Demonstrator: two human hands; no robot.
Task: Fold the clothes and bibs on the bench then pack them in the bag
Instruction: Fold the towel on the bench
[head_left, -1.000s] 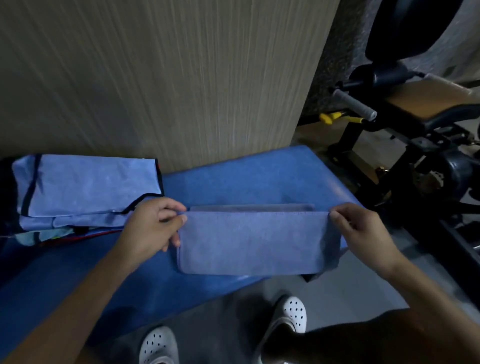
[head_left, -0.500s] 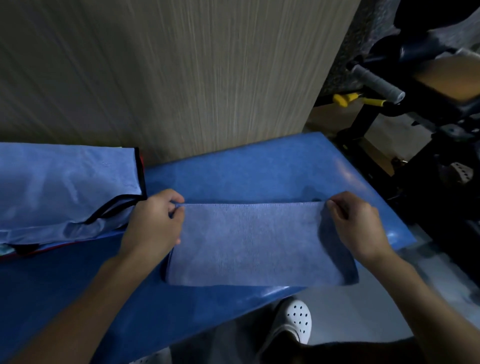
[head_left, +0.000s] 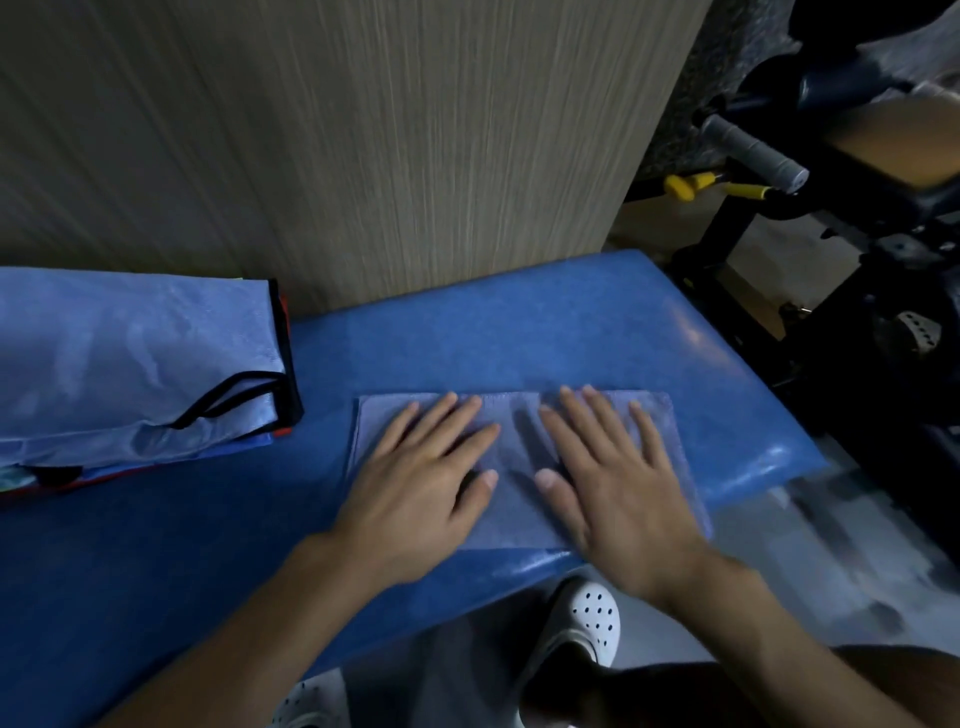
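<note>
Left hand (head_left: 415, 493) flat, fingers straight, on folded blue cloth (head_left: 511, 452) | right hand (head_left: 618, 483) likewise | cloth on blue surface (head_left: 571, 322) | blue bag (head_left: 135, 364) at left

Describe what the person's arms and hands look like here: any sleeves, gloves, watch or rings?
The left forearm and right forearm are bare to the frame's edge, no sleeves in view. The left hand and right hand wear no gloves; no watch, bracelet or rings show. Nails look short.
</note>
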